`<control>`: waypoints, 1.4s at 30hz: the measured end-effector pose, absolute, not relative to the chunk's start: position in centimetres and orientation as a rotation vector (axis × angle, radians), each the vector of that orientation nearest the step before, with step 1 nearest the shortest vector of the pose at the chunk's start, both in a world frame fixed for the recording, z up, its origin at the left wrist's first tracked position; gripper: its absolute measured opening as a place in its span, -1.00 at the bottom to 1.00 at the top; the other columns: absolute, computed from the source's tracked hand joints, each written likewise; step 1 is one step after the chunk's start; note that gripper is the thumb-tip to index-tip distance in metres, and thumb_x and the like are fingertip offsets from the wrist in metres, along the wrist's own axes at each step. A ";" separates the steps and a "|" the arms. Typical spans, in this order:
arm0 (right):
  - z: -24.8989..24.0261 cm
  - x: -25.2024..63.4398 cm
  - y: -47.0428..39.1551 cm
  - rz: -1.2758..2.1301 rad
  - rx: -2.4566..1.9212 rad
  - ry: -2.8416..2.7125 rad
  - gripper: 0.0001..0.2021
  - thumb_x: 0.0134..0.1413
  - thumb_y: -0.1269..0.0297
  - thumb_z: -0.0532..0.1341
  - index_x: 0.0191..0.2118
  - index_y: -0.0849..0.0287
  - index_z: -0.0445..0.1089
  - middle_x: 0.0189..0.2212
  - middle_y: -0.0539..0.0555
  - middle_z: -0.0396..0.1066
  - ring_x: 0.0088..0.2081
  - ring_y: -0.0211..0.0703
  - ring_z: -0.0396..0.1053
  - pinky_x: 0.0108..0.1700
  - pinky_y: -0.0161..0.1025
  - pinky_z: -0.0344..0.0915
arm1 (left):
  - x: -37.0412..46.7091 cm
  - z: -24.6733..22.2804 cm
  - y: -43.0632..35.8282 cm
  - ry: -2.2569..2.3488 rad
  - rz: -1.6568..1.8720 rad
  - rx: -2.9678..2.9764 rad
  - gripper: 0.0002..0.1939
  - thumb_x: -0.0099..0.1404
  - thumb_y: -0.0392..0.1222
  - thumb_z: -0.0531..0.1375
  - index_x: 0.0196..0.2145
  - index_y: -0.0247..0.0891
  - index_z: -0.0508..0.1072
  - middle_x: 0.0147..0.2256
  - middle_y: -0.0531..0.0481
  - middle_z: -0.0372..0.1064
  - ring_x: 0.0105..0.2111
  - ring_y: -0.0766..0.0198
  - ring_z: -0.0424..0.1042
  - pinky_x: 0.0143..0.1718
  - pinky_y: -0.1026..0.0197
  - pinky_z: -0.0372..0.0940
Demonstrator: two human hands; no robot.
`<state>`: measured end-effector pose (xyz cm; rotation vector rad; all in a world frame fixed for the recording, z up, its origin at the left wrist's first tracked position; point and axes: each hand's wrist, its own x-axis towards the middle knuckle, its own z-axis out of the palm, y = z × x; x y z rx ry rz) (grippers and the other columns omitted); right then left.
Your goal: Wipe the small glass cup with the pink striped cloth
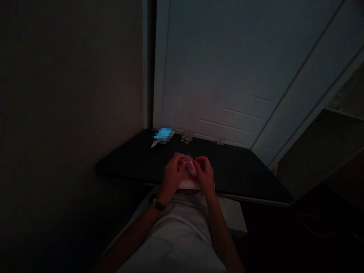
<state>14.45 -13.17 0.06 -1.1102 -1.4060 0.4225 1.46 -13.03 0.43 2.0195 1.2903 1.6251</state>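
In the dim head view, my left hand (174,171) and my right hand (204,171) are close together above the near edge of the black table. Between them is a small clear plastic piece (188,160), pinched by the fingers of both hands; its exact shape is too dark to tell. A pink and white flat item (190,184) lies under my hands at the table edge. My left wrist wears a dark watch.
Behind my hands, a lit phone (163,134) with a white cable rests on the black table (127,163). Clear flower-like pieces (187,137) and a smaller clear piece (220,142) lie along the back edge, by a pale panel. A white box-like object (236,218) is below at right.
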 end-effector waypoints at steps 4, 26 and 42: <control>0.5 14.3 -13.7 0.421 -1.092 -1.513 -0.78 0.08 0.15 0.04 -0.36 0.16 0.34 -0.43 0.00 0.38 -0.36 -0.22 0.33 -0.30 -0.33 0.21 | 1.5 0.4 -12.9 1.300 1.631 2.081 -0.83 0.25 -0.25 0.03 -0.19 -0.21 0.31 -0.20 -0.03 0.36 -0.20 0.24 0.36 -0.14 0.18 0.25; 0.5 14.5 -13.5 0.503 -1.130 -1.652 -0.74 0.10 0.11 0.04 -0.31 0.17 0.35 -0.40 0.01 0.38 -0.35 -0.22 0.30 -0.30 -0.34 0.18 | 1.4 -0.2 -12.4 1.378 1.528 2.120 -0.81 0.28 -0.19 -0.01 -0.16 -0.24 0.25 -0.22 -0.07 0.34 -0.22 0.20 0.35 -0.15 0.14 0.24; 0.1 15.7 -13.2 0.999 -0.900 -1.232 -0.80 -0.07 0.13 0.17 -0.42 0.16 0.26 -0.48 -0.07 0.21 -0.48 -0.33 0.17 -0.59 -0.46 0.12 | 1.5 -0.4 -12.5 1.360 1.467 2.174 -0.82 0.30 -0.22 -0.05 -0.15 -0.23 0.23 -0.23 -0.07 0.34 -0.23 0.20 0.35 -0.22 0.17 0.25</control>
